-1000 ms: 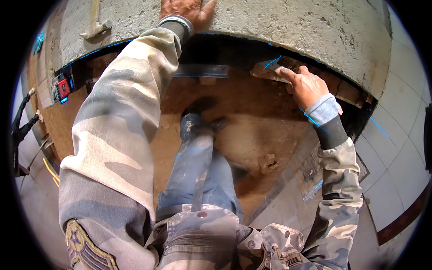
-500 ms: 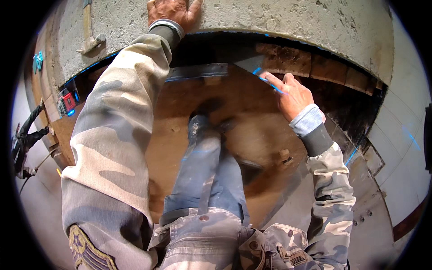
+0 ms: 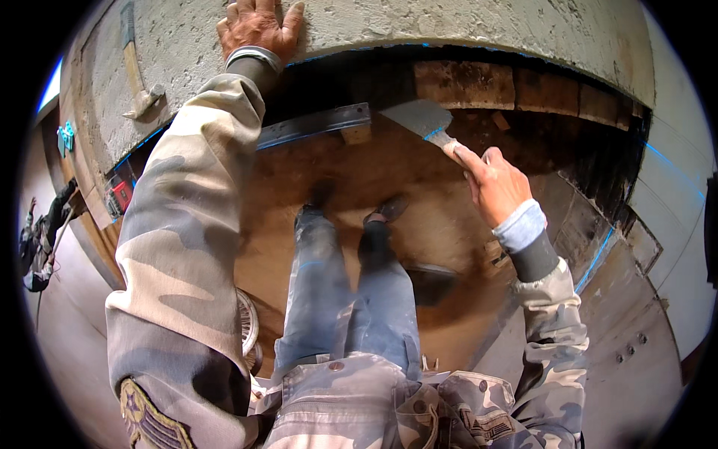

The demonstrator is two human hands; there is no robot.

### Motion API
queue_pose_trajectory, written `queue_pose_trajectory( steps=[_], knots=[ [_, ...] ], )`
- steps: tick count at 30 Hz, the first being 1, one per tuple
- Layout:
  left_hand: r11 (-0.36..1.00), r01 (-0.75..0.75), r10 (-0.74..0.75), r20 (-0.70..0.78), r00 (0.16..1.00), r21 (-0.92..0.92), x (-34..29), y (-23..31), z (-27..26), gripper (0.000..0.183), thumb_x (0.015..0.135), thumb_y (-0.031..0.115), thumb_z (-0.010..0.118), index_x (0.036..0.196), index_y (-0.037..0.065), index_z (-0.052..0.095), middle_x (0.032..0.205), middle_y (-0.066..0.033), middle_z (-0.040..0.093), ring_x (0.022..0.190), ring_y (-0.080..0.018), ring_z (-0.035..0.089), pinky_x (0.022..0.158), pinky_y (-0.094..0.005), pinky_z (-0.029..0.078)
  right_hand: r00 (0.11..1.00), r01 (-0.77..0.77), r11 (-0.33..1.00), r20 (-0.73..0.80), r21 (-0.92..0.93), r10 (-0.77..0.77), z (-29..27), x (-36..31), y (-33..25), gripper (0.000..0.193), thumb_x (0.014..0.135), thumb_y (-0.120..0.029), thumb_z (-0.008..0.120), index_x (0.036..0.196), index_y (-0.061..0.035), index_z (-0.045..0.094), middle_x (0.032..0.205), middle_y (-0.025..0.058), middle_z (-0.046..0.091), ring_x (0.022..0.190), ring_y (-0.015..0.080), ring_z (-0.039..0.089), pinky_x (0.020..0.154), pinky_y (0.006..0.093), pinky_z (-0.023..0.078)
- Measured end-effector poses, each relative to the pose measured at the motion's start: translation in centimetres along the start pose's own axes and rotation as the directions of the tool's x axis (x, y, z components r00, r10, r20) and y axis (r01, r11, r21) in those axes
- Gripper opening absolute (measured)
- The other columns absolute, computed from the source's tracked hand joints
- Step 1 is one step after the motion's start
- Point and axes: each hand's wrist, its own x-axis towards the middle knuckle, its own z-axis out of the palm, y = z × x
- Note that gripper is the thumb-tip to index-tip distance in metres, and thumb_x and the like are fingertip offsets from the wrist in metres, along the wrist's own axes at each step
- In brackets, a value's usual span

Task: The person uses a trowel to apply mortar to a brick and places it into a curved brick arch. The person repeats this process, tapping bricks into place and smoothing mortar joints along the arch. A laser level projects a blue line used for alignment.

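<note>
My left hand lies flat with fingers apart on top of a rough, pitted grey concrete slab. My right hand is closed around the handle of a putty knife. Its wide pale blade points up and left, below the slab's front edge, near a row of reddish-brown bricks. A blue light line crosses the blade near the handle. Left of the blade tip runs a metal strip with a small wooden block under its right end.
A hammer lies on the slab left of my left hand. A red device stands beyond my left sleeve, with a teal clamp-like object farther left. Another person is at the far left. A dark flat object lies on the brown floor.
My right hand has moved slightly right and down with the putty knife, whose blade now shows broad side. The view has shifted, and my legs now stand apart.
</note>
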Motion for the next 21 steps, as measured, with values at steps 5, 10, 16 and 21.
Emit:
queue_pose_trajectory(
  steps=[5, 10, 16, 21],
  knots=[
    [0.997, -0.075, 0.074, -0.078, 0.994, -0.007, -0.2, 0.1, 0.4, 0.047, 0.085, 0.035, 0.057, 0.123, 0.007, 0.058, 0.132, -0.0224, 0.051, 0.122, -0.0395, 0.046, 0.101, -0.0527, 0.034, 0.989, 0.001, 0.896, -0.134, 0.445, 0.066, 6.9, -6.2, 2.4, 0.035, 0.088, -0.015, 0.061, 0.123, -0.0117, 0.056, 0.090, 0.0173, 0.060, 0.077, 0.0398, 0.062, 0.067, 0.0473, 0.051],
    [0.983, -0.157, 0.141, -0.157, 0.977, -0.092, -0.2, 0.2, 0.9, 0.038, 0.083, 0.033, 0.059, 0.110, 0.005, 0.060, 0.098, -0.0222, 0.058, 0.094, -0.0413, 0.053, 0.084, -0.0503, 0.041, 0.939, -0.319, 0.714, 0.107, 0.624, 0.326, 19.9, -7.5, 3.8, 0.029, 0.091, -0.032, 0.061, 0.098, -0.0039, 0.059, 0.076, 0.0255, 0.062, 0.077, 0.0455, 0.063, 0.067, 0.0508, 0.049],
    [0.686, -0.550, 0.681, -0.152, 0.717, 0.477, 0.4, -5.3, 5.9, 0.037, 0.093, 0.018, 0.055, 0.128, 0.007, 0.055, 0.093, -0.0121, 0.060, 0.084, -0.0292, 0.058, 0.072, -0.0437, 0.047, 0.925, -0.095, 0.877, -0.285, 0.471, 0.253, 29.8, 0.3, 5.3, 0.039, 0.087, -0.043, 0.066, 0.086, -0.0052, 0.057, 0.074, 0.0228, 0.064, 0.073, 0.0450, 0.063, 0.061, 0.0521, 0.049],
    [0.283, 0.231, 0.054, 0.256, 0.965, -0.931, 3.0, -10.9, 9.8, 0.020, 0.097, 0.025, 0.057, 0.111, 0.011, 0.059, 0.101, -0.0052, 0.060, 0.090, -0.0163, 0.056, 0.075, -0.0314, 0.049, 0.897, 0.022, 0.901, -0.406, 0.433, 0.173, 30.6, 4.7, 8.1, 0.035, 0.087, -0.040, 0.068, 0.085, -0.0061, 0.059, 0.075, 0.0216, 0.064, 0.071, 0.0438, 0.062, 0.060, 0.0494, 0.050]
  ],
)
